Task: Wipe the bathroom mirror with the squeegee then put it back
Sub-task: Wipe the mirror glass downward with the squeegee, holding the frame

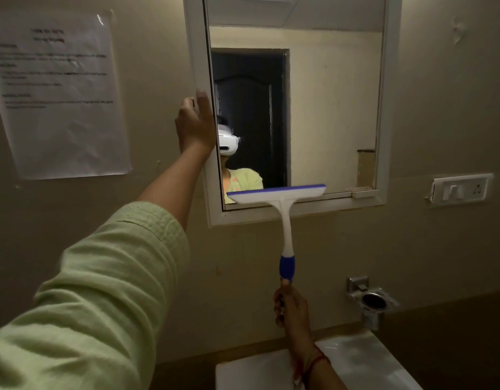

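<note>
A white-framed mirror (336, 108) hangs on the beige wall ahead. The squeegee (285, 220) is white with a blue rubber blade and a blue grip. Its blade lies across the bottom of the glass, near the lower frame edge, slightly tilted up to the right. My right hand (289, 308) is closed around the bottom end of the handle, below the mirror. My left hand (196, 123) reaches up and grips the left edge of the mirror frame, with a green sleeve on the forearm.
A printed paper notice (60, 94) is taped to the wall at left. A white switch and socket plate (460, 190) sits right of the mirror. A metal ring holder (371, 301) is fixed below it. The white sink (350, 361) lies under my right arm.
</note>
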### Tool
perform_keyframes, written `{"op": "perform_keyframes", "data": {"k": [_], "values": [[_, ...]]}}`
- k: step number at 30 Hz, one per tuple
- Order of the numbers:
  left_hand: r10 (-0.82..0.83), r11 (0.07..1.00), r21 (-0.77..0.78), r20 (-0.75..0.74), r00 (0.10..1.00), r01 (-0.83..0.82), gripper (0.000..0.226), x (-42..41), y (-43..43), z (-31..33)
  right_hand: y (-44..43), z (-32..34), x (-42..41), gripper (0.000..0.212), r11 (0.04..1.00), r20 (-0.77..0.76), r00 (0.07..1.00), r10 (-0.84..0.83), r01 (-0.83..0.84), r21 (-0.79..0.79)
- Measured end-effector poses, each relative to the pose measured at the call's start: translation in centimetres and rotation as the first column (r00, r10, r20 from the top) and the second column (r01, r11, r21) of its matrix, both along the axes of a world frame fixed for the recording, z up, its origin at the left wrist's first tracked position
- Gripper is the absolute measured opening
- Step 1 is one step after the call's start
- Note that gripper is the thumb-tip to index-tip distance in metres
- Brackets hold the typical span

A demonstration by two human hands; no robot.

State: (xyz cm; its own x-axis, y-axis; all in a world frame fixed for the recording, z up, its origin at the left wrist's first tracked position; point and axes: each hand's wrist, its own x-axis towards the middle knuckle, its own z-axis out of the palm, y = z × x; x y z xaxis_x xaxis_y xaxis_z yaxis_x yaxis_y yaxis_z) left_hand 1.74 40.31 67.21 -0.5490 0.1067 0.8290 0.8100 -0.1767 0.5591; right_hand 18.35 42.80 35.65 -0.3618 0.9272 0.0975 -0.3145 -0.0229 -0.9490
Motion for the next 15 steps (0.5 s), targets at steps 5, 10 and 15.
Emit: {"op": "perform_keyframes", "data": {"k": [5,10,15], "values": [[0.047,0.998,-0.054,0.03,0.998,-0.045,0.044,-0.2,-0.2,0.2,0.7,2.4,-0.2,0.037,0.998,-0.063,0.998,-0.011,0.014,0.058],[0.079,0.992,-0.104,0.033,0.996,-0.076,0.047,-0.1,-0.1,0.2,0.3,-0.8,0.4,0.037,0.999,0.007,1.0,0.008,-0.007,-0.048],[0.131,0.983,-0.135,0.035,0.991,-0.125,0.048,-0.1,-0.2,0.3,0.1,-0.1,0.0,0.037,0.999,-0.028,1.0,0.008,-0.009,-0.036]]}}
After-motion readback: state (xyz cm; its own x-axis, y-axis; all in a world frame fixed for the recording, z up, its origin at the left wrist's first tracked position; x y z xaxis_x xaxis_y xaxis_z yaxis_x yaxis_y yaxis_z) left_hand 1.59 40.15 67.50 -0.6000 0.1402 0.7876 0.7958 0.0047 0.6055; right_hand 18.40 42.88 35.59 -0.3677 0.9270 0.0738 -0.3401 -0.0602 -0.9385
